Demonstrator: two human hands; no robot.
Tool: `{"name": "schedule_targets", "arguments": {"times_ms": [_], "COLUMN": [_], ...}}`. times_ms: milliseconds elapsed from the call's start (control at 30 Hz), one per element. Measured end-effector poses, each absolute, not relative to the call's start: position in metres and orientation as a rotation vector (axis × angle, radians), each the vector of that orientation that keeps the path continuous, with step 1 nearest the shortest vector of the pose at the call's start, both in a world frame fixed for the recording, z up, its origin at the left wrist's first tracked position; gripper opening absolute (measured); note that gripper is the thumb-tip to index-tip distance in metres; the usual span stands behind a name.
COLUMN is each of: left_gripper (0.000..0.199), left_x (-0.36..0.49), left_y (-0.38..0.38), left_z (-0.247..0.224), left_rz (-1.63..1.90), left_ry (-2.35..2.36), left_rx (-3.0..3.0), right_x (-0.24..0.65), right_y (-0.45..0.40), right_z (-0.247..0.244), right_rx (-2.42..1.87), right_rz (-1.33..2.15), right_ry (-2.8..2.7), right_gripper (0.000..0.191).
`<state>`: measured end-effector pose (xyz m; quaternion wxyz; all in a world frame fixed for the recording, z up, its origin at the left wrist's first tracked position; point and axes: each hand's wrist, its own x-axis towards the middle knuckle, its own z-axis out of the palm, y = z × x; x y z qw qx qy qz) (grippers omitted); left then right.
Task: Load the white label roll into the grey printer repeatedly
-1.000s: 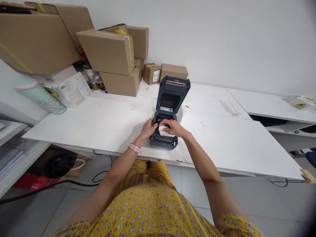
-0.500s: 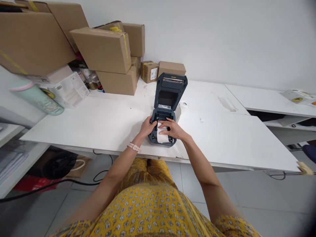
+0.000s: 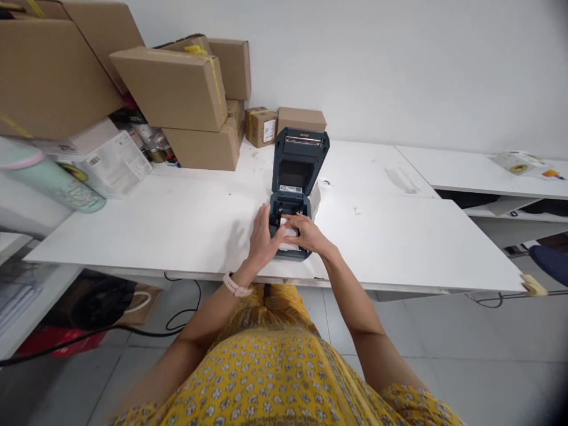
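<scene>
Partly, the fingers (image 3: 296, 222) hide the white paper (image 3: 289, 246).

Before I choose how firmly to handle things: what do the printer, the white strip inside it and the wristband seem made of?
Printer: probably hard plastic, satin dark grey, with moulded edges; the shiny bar in its lid looks metallic.
White strip: likely matte paper, plain and thin.
Wristband: pale pink, perhaps silicone; it curves smoothly.
</scene>
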<state>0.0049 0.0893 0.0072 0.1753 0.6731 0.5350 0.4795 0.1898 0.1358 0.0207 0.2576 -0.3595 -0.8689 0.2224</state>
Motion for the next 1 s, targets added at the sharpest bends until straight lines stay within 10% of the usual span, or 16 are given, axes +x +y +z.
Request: {"name": "schedule_targets", "arguments": {"times_ms": [200, 433, 1000], "left_gripper": [0.068, 0.013, 0.013], "left_x": [-0.002, -0.003, -0.007], "left_y": [0.046, 0.06, 0.059], "left_z": [0.004, -0.012, -0.001], "left_rz": [1.269, 1.434, 1.413], "left_ry": [1.032, 0.986, 0.92], "left_rx": [2.497, 2.673, 2.631], "right_x": [0.196, 0.211, 0.19], "right_y": [0.139, 0.167, 0.189], "right_z": [0.034, 0.065, 0.061], "right_rx": [-0.985, -0.929, -1.113], "right_rz": [0.615, 1.018, 0.751], "right_ry": [-2.47, -2.567, -2.607], "right_gripper": [0.038, 0.045, 0.016]}}
